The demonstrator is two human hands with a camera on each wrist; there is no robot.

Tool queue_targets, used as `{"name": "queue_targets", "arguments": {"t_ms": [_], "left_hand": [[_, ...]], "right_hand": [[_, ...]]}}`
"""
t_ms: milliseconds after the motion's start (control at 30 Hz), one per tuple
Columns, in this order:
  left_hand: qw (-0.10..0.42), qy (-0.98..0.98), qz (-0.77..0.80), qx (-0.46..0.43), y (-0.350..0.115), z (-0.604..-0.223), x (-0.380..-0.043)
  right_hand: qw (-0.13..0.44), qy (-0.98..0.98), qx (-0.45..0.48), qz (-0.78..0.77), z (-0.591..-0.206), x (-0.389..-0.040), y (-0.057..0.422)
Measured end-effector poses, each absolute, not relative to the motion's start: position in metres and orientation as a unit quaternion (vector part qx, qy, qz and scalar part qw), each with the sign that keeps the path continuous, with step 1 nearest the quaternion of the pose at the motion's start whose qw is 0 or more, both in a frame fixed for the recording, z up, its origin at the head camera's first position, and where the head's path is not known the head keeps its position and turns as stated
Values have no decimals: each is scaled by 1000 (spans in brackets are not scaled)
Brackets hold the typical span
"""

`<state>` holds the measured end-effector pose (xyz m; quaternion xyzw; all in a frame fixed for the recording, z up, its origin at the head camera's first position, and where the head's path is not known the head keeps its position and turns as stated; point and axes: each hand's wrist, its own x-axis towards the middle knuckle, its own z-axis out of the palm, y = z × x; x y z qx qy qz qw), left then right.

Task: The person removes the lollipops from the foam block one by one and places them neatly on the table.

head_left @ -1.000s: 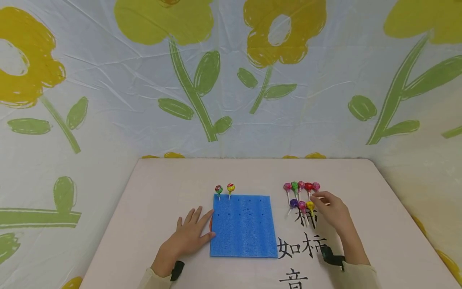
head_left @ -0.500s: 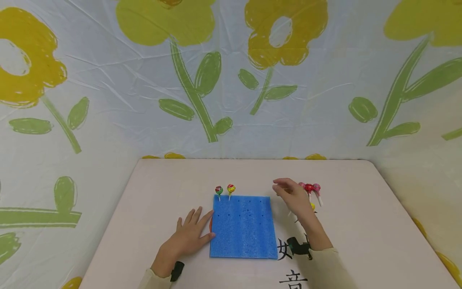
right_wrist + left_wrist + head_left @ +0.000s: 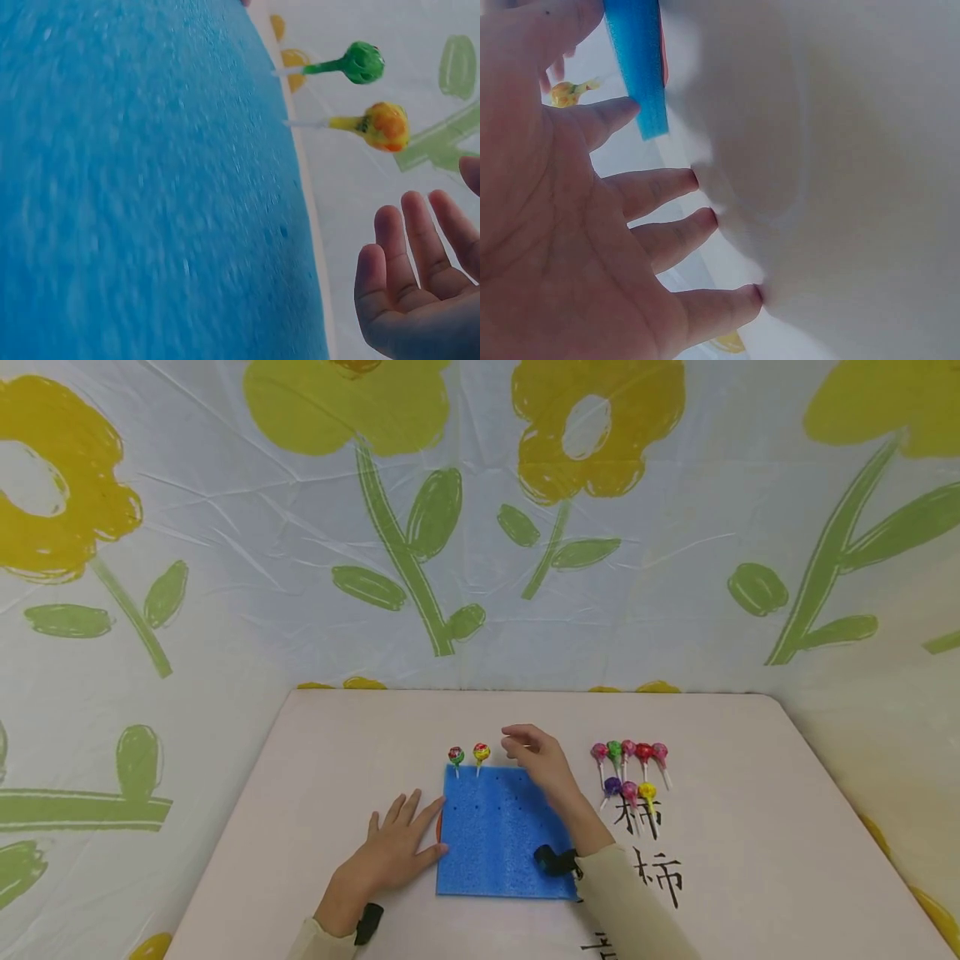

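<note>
A blue foam board (image 3: 480,860) with rows of small holes lies on the table. Two lollipops stand upright in its far left corner, one green and red (image 3: 456,756), one yellow and red (image 3: 481,751). My left hand (image 3: 397,847) rests spread on the table, thumb and index fingertip touching the board's left edge. Above the far right part of the board is my right hand (image 3: 546,768), fingers loosely bent, nothing visible between them; in the right wrist view the fingers (image 3: 427,255) are to the side of the yellow lollipop (image 3: 387,127).
Several wrapped lollipops lie in two rows right of the board, among them a purple one (image 3: 612,787) and a yellow one (image 3: 647,791). Black characters (image 3: 658,877) mark the pale table (image 3: 735,793). Something red (image 3: 439,828) peeks out at the board's left edge. Flower-printed cloth surrounds the table.
My right hand has moved left from the loose lollipops to above the board, with nothing visible in it. The left hand and the two standing lollipops have stayed in place.
</note>
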<state>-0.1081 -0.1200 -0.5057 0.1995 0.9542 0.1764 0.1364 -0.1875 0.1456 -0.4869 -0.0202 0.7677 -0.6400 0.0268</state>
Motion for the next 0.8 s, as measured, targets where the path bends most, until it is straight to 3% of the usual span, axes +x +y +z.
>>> {"name": "queue_targets", "arguments": {"t_ms": [800], "left_hand": [[129, 956, 175, 199, -119, -507, -108]], "right_hand": [[81, 751, -30, -654, -503, -190, 123]]}}
